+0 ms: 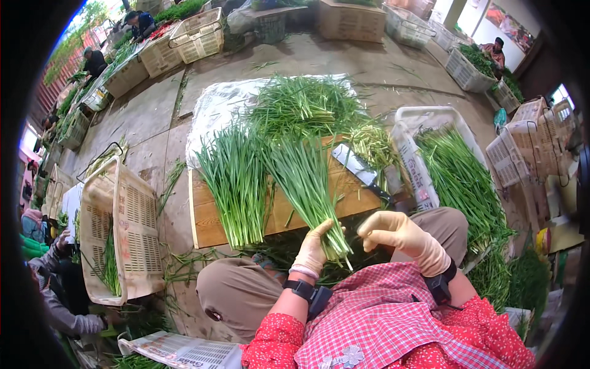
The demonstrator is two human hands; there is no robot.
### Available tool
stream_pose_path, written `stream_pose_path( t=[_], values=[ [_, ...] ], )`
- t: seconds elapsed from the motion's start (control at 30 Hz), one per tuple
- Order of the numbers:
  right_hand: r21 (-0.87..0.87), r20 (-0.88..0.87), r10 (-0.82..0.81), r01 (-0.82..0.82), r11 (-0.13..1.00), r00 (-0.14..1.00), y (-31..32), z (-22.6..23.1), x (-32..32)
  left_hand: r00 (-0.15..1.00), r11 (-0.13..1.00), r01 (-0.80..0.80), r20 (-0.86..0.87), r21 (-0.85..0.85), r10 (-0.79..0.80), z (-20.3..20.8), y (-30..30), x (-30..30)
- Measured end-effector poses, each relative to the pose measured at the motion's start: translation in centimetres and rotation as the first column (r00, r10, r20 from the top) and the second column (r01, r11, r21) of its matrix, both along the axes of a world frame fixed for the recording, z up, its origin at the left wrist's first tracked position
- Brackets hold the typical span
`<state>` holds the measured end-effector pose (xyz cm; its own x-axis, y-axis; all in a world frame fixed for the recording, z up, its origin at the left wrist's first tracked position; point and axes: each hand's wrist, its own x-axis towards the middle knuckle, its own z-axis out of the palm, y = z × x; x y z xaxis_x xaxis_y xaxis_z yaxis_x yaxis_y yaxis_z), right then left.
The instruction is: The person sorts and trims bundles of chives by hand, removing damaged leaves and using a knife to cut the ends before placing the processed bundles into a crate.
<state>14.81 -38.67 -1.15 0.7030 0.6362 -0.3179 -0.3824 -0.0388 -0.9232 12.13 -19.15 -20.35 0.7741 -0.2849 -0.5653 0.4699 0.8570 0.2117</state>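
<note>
My gloved left hand (312, 251) is closed round the pale stem ends of a bunch of garlic chives (304, 184), whose leaves slant away over a wooden board (212, 224). Just right of these stems my gloved right hand (399, 237) is curled, fingertips bent toward the thumb; whatever it pinches, if anything, is too small to tell. A second bunch of chives (236, 190) lies on the board's left side. On its right rests a cleaver (355, 165) with a dark handle. Behind the board, a loose heap of chives (304, 107) covers part of a white sheet (215, 111).
A white crate (402, 117) full of chives stands close on my right, a beige crate (123, 227) on my left. Cut trimmings (372, 144) lie beside the cleaver. Another person's arm (77, 320) shows at the left edge. More crates and people line the far sides.
</note>
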Motion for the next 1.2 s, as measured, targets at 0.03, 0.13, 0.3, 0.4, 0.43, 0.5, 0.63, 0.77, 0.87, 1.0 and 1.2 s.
stream_pose_path(
  t=[0.03, 0.13, 0.3, 0.4, 0.43, 0.5, 0.63, 0.77, 0.87, 1.0, 1.2],
  values=[
    [-0.085, 0.116, 0.034, -0.024, 0.996, 0.993, 0.1, 0.0, 0.0, 0.999, 1.0, 0.013, 0.032, 0.006, -0.013, -0.1, -0.4, 0.0],
    [-0.436, 0.501, 0.31, -0.073, 0.897, 0.808, 2.0, -1.3, -1.0, 1.0, 0.998, -0.023, 0.008, -0.065, 0.024, 0.2, -0.6, 0.1],
    [-0.747, 0.612, 0.62, 0.102, 0.657, 0.492, 3.3, -5.5, -1.7, 0.994, 0.98, 0.014, 0.113, -0.2, 0.009, 0.0, -0.4, 0.0],
    [-0.721, 0.644, 0.543, 0.19, 0.667, 0.538, 2.6, -7.2, -1.4, 0.99, 0.967, -0.013, 0.134, -0.256, 0.049, -0.1, -0.1, -0.2],
    [-0.729, 0.636, 0.533, 0.208, 0.652, 0.558, 2.3, -7.7, -1.4, 0.989, 0.962, -0.016, 0.135, -0.273, 0.055, -0.1, -0.2, -0.2],
    [-0.77, 0.581, 0.514, 0.221, 0.599, 0.631, 2.2, -7.9, -1.3, 0.989, 0.947, -0.013, 0.135, -0.32, 0.059, -0.4, -0.3, -0.1],
    [-0.757, 0.499, 0.424, 0.143, 0.638, 0.755, 1.6, -7.3, -0.9, 0.989, 0.951, -0.01, 0.136, -0.308, 0.055, -0.3, -0.9, -0.2],
    [-0.671, -0.006, 0.293, -0.221, 0.708, 0.956, 1.8, -4.6, 0.6, 0.992, 0.953, -0.027, 0.111, -0.3, 0.063, -0.2, -0.5, -0.3],
    [-0.558, -0.136, 0.292, -0.316, 0.767, 0.947, 0.4, -5.6, 0.9, 0.992, 0.947, -0.02, 0.115, -0.32, 0.06, 0.2, -0.8, -0.2],
    [-0.606, -0.058, 0.216, -0.206, 0.768, 0.975, 0.8, -5.7, 0.1, 0.994, 0.988, 0.002, 0.106, -0.155, 0.015, -0.1, -0.7, -0.3],
    [-0.725, 0.402, 0.328, 0.078, 0.685, 0.855, 1.8, -5.8, -2.0, 0.996, 0.996, -0.01, 0.086, -0.088, 0.018, -1.0, -0.9, -0.4]
  ],
)
